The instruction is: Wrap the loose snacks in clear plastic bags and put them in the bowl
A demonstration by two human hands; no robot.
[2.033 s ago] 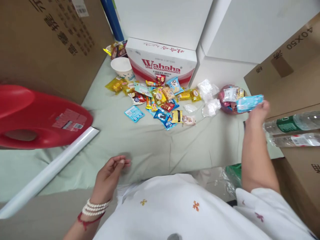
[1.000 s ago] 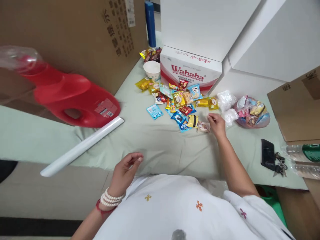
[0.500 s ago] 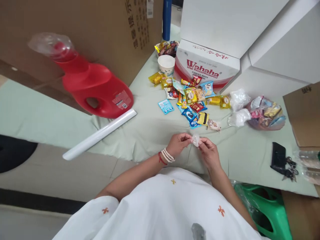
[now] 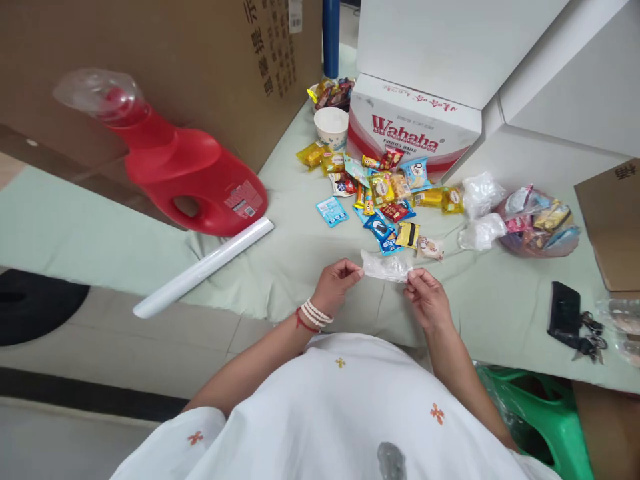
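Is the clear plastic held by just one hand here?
No, the left hand and right hand each pinch an end of the clear plastic.

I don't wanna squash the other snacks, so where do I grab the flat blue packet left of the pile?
Probably pinch the blue packet by its near edge, coming from the person's side: it lies flat, apart from the snack pile, and nothing covers that edge. The left hand is closer but pinches clear plastic.

Pale green cloth (image 4: 300,267) bears snack packets (image 4: 383,190), a cup (image 4: 331,133) and keys (image 4: 594,341).
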